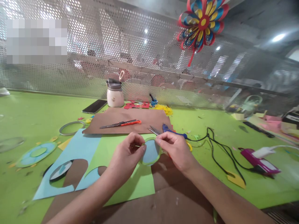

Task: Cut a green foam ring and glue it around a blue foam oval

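My left hand (pixel 127 152) and my right hand (pixel 174 147) meet over the middle of the table, both pinching a round paper piece (pixel 150 152), blue in the centre with a green rim. The left fingers grip its left edge, the right fingers its upper right edge. Under my hands lie a light green sheet (pixel 121 174) and a light blue sheet (pixel 77 149), each with round holes cut out. Just behind the right hand lie a blue glue gun (pixel 171 130) and the tips of small scissors (pixel 153 130).
A brown sheet (pixel 130 119) carries red-handled scissors (pixel 122 123). Behind it stand a white bottle (pixel 115 93) and a phone (pixel 94 106). Paper rings (pixel 70 128) and discs (pixel 36 153) lie at left. A black cable (pixel 221 149) runs to a pink device (pixel 259 160). A paper flower (pixel 202 23) hangs on the mesh wall.
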Motion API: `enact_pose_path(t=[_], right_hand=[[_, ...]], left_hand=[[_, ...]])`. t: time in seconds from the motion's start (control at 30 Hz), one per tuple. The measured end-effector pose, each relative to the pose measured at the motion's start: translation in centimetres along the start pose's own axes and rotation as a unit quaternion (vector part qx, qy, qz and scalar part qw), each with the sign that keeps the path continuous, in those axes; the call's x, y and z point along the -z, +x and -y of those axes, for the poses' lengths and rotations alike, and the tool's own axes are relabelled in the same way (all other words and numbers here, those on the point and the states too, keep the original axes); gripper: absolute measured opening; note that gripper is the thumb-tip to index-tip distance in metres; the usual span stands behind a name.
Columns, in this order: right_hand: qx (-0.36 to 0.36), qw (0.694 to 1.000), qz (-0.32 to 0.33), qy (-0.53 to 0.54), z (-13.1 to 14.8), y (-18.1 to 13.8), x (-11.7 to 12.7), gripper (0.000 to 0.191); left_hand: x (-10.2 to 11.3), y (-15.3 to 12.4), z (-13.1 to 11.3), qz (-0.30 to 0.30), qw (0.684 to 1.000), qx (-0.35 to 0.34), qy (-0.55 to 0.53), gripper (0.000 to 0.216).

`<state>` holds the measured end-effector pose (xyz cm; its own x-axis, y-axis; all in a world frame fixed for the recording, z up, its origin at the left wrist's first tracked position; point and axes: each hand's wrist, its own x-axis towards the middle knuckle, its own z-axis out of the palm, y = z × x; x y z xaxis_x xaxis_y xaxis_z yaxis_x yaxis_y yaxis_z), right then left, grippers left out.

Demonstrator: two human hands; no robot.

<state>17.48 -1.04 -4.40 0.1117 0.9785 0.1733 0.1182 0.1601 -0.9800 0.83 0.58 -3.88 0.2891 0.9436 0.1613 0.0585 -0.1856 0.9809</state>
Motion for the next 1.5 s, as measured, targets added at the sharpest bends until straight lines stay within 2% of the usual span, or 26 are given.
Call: enact_pose_path(t=[0.13, 0.33, 0.63, 1.5], right_hand=[[-0.003, 1.0, -0.001, 0.006, -0.03, -0.05, -0.08, 0.008], [-0.003, 1.0, 0.006, 0.015, -0.09, -0.12, -0.11, 0.007], [-0.003, 1.0, 0.008, 0.021, -0.01, -0.22, -0.17, 0.008], [0.008, 0.999, 0.018, 0.046, 0.54, -0.39, 0.23, 0.01]], left_hand=[[-0.02, -0.04, -0.03, -0.006, 1.0, 0.018, 0.004, 0.01], [0.1, 0.05, 0.29, -0.016, 0.999, -0.009, 0.026, 0.007], [0.21, 0.11, 0.43, -0.023, 0.997, -0.01, 0.069, 0.007], [0.15, 0.01, 0.07, -0.021, 0.999, -0.035, -0.009, 0.017]])
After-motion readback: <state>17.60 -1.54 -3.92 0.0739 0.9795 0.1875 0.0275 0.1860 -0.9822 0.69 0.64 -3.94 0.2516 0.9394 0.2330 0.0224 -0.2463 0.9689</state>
